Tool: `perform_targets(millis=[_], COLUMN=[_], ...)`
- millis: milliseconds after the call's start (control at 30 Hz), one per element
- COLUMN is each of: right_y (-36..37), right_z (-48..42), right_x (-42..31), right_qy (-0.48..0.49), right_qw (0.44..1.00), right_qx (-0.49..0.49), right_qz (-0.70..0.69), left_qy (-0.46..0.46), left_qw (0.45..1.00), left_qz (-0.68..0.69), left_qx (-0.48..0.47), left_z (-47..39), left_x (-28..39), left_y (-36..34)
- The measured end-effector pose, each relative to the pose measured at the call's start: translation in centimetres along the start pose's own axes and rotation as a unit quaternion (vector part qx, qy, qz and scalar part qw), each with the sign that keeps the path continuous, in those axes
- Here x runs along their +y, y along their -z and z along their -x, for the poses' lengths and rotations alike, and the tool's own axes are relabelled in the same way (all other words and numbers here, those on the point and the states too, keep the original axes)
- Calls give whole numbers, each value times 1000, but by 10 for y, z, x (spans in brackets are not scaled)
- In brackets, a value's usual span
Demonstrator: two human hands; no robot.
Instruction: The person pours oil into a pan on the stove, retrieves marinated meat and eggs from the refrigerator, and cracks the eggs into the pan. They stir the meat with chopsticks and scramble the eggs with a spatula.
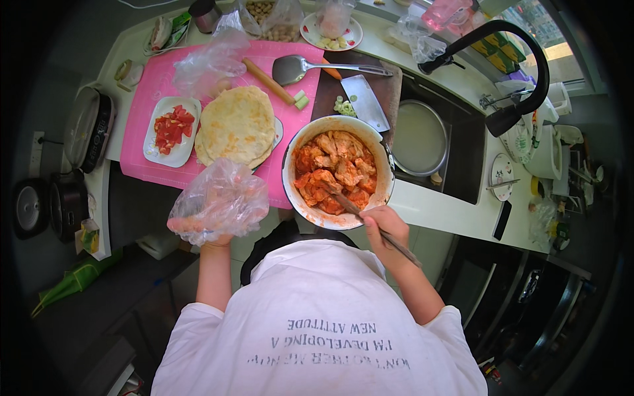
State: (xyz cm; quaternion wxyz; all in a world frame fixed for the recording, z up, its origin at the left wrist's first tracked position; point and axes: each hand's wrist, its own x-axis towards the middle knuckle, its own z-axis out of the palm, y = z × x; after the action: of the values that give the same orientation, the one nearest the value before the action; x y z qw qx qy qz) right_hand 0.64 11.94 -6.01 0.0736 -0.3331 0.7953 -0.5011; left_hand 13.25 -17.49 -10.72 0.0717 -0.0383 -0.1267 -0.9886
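My right hand point(389, 232) grips a pair of wooden chopsticks point(396, 244), whose tips are in red-coated meat pieces point(342, 166). These lie in a white enamel basin point(386, 185) at the counter's edge. My left hand point(218, 240) is under and partly hidden by a clear plastic bag point(218, 200) that it holds, left of the basin. Just beyond the bag, browned flatbreads point(237, 126) are stacked on a plate on a pink mat point(133, 143). A white dish point(185, 156) of chopped tomato point(173, 129) stands left of them.
A metal spatula point(290, 70), a rolling pin point(267, 81) and a cleaver point(365, 101) lie behind the basin, with sliced scallion point(344, 106) by the blade. To the right, a sink point(463, 158) holds a metal bowl point(420, 141) under a black faucet point(542, 64). A phone point(502, 220) lies near the right edge.
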Motion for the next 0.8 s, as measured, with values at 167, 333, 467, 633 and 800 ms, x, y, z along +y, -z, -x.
perform_targets(millis=[167, 333, 467, 633, 800], right_y=[-5, -7, -1, 21, 39], right_z=[-9, -9, -9, -18, -41], right_x=[-1, 2, 8, 23, 38], right_qy=[14, 10, 0, -9, 5], right_qw=[999, 1000, 999, 983, 980], right_qx=[-23, 25, 33, 168, 161], right_qz=[25, 13, -10, -68, -114], left_qy=[-7, -16, -33, -55, -62], left_qw=[1000, 999, 998, 991, 995], left_qz=[22, 41, 44, 15, 69], left_qx=[-10, -3, 38, 117, 36], left_z=[4, -6, -4, 4, -1], left_x=[0, -1, 2, 7, 9], left_y=[12, -3, -3, -6, -7])
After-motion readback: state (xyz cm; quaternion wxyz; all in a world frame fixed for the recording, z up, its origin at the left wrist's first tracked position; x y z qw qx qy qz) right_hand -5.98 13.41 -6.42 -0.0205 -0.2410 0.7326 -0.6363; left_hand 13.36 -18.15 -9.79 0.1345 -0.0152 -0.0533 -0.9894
